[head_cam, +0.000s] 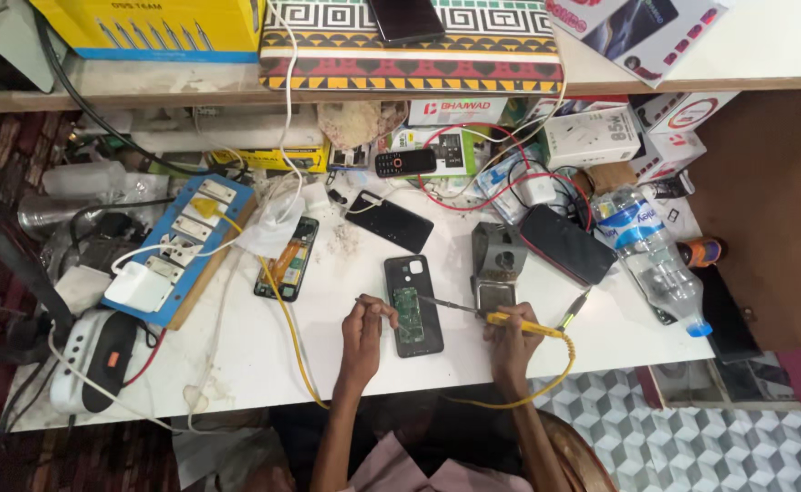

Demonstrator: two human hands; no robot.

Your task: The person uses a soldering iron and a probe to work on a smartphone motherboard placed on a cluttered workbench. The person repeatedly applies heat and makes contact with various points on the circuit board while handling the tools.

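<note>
An opened black phone (412, 305) lies on the white table (255, 346) with its green circuit board showing. My left hand (364, 328) rests at the phone's left edge and pinches a thin wire or tweezer tip that reaches over the board. My right hand (510, 339) grips a yellow-handled soldering iron (487, 316); its metal tip points left and touches the board. The iron's yellow cable (560, 355) loops off below my wrist.
A metal iron stand (496, 264) sits just behind my right hand. Another opened phone (288, 258), two dark phones (389, 221) (566, 243), a plastic bottle (651, 255), a blue socket board (182, 248) and boxes (592, 135) crowd the back.
</note>
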